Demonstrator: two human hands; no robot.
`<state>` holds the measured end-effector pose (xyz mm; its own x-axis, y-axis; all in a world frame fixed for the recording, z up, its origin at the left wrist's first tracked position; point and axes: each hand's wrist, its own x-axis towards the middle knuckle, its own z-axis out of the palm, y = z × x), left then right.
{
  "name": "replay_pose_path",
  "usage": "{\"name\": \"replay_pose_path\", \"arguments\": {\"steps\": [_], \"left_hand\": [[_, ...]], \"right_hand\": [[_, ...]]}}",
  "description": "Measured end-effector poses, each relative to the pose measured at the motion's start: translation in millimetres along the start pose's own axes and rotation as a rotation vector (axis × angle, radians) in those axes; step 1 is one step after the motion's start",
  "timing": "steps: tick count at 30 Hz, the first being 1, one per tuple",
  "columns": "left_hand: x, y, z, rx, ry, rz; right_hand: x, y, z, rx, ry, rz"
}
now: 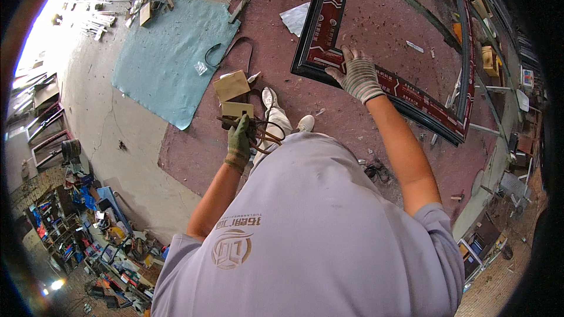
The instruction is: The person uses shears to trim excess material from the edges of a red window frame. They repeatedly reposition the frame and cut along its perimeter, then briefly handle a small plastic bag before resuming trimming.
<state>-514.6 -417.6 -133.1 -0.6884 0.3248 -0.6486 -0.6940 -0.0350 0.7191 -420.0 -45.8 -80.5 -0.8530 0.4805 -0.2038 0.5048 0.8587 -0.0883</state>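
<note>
Head view shows the right hand (361, 76), in a grey striped knit glove, lying across the near bar of a large black rectangular frame covered with printed red film (411, 91), close to its near left corner. The thumb is spread from the fingers, which reach over the bar toward the opening; I cannot tell whether they clamp it. To the left, the left hand (238, 140), in a green glove, has its fingers curled at the near side of a small tan box (238, 110), beside looped brown cords or handles (267, 136); what exactly it pinches is unclear. The frame's left outer edge runs far, past a pale sheet (295, 19); its right bar stands near grey metal supports (487, 94). Dull red floor (279, 61) stretches between the frame and the box, with a teal mat (170, 53) farther left. White shoes (306, 123) stand between the hands, nearer the body.
</note>
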Motion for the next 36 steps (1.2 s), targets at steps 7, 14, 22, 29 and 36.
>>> {"name": "replay_pose_path", "arguments": {"steps": [7, 14, 22, 29, 36], "left_hand": [[-5.1, 7.7, -6.6, 0.059, -0.032, 0.015], [-7.4, 12.8, -4.2, 0.053, -0.026, 0.019], [3.8, -13.1, -10.4, -0.082, -0.102, 0.006], [10.7, -24.9, -10.0, 0.021, -0.059, 0.005], [12.8, -24.7, -0.7, -0.073, -0.075, -0.043]], "right_hand": [[-3.3, 2.9, 6.8, 0.015, 0.028, -0.012], [-9.5, 19.0, -2.5, -0.070, -0.033, -0.003], [-17.8, 25.2, 5.2, 0.035, -0.009, -0.006], [-21.2, 37.4, -8.3, -0.109, -0.111, -0.012], [-24.2, 47.5, 3.6, -0.062, -0.024, -0.071]]}}
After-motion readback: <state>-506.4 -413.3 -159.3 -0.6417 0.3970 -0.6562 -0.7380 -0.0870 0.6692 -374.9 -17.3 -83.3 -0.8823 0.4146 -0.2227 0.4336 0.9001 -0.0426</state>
